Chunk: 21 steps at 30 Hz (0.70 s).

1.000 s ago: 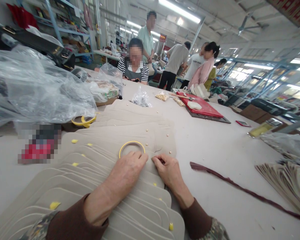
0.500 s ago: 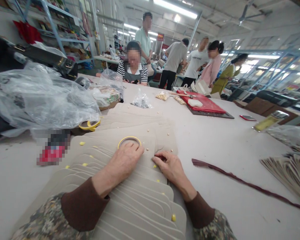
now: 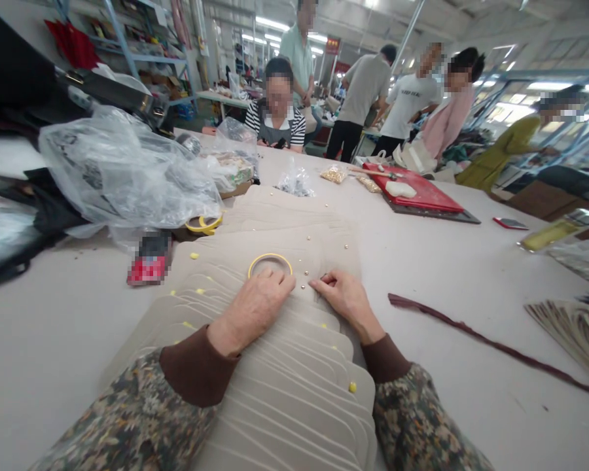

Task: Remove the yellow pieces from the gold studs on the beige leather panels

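Observation:
A fanned stack of beige flat panels (image 3: 285,386) with rounded corners lies before me, small yellow tabs (image 3: 353,387) along its edges. My left hand (image 3: 258,301) rests on the stack, fingers curled against a thin, yellow-edged roll of tape (image 3: 270,257). My right hand (image 3: 346,297) is at the stack's right side, thumb and forefinger pinched together; whatever is between them is too small to make out. Between the two hands, small gold studs (image 3: 306,273) show on the panels. More panels with studs (image 3: 294,219) lie just beyond.
Clear plastic bags (image 3: 132,176) and another yellow tape roll (image 3: 203,224) are at the left. A red board (image 3: 417,186) and bags of gold pieces (image 3: 334,174) lie farther back. A dark brown strip (image 3: 471,347) crosses the right side. A co-worker (image 3: 277,111) sits opposite.
The view has shifted, so the table appears higher and farther right. Another gold stud now shows near my left fingertips. Both hands stay close together over the panels.

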Motion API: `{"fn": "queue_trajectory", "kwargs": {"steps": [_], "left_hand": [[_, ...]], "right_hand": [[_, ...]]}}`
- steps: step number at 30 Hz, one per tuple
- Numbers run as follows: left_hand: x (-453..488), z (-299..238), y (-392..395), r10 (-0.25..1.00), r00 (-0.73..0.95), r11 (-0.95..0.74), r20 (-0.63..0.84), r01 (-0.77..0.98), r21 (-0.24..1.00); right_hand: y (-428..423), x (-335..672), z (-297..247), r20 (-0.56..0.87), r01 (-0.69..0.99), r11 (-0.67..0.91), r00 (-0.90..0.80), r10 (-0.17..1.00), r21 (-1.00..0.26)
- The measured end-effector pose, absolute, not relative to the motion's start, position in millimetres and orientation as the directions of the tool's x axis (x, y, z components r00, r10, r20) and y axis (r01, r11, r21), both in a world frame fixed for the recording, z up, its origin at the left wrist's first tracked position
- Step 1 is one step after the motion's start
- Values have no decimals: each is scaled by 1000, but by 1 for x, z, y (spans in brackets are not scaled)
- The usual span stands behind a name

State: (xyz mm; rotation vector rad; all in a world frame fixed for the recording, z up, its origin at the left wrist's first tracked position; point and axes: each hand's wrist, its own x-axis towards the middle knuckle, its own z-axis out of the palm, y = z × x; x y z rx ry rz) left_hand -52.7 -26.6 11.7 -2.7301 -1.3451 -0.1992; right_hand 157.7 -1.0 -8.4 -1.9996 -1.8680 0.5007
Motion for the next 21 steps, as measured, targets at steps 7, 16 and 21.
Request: {"fn": "queue_trajectory", "kwargs": {"steps": [7,16,21], "left_hand": [[-61,14,-53,813,568,-576,126,816,43],[-70,7,-55,841,539,-541,50,834,113],[-67,6,-48,847,532,-529,24,836,145]], "right_hand": [[-3,157,-7,-7,860,-50,54,999,-508],[-4,155,-5,-23,828,-57,54,998,-557],[-10,147,1,-23,785,-65,64,998,-616]]}}
